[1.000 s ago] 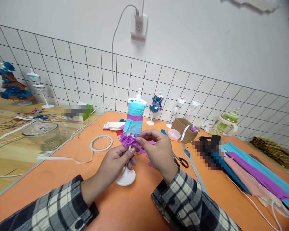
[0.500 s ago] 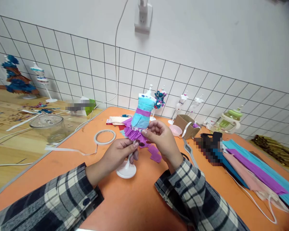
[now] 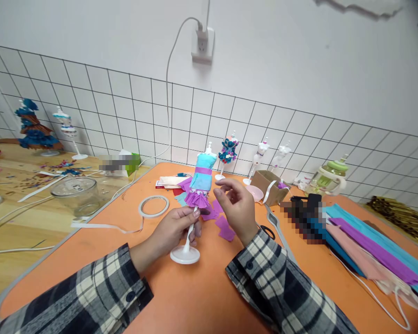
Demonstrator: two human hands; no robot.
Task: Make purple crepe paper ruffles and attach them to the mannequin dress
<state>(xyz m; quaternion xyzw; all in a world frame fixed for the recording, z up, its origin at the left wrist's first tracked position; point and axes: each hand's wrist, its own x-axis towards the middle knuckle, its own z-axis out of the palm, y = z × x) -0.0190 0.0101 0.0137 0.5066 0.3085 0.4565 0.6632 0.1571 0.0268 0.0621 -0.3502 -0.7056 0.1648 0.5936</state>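
A small white dress-form mannequin (image 3: 202, 176) stands on a thin pole with a round base, tilted slightly. Blue paper wraps its body, with a purple band at the waist and a gathered purple ruffle (image 3: 197, 198) at the hem. My left hand (image 3: 176, 227) is closed around the pole just below the ruffle. To the right of the mannequin, my right hand (image 3: 237, 204) is raised and apart from it, fingers loosely curved with a gap between thumb and index finger, nothing visible in it. Purple paper pieces (image 3: 225, 228) lie on the orange table between the hands.
A roll of double-sided tape (image 3: 153, 206) lies left with a strip trailing. Black scissors (image 3: 267, 232) are partly hidden by my right sleeve. Coloured crepe paper (image 3: 376, 250) lies right. Behind are a cardboard box (image 3: 273, 189), a pink bowl (image 3: 255, 193) and other mannequins (image 3: 229, 153). A glass bowl (image 3: 77, 195) stands left.
My right hand has let go of the purple ruffle and moved away to the right. The left hand keeps its hold on the pole. The view has tipped up slightly.
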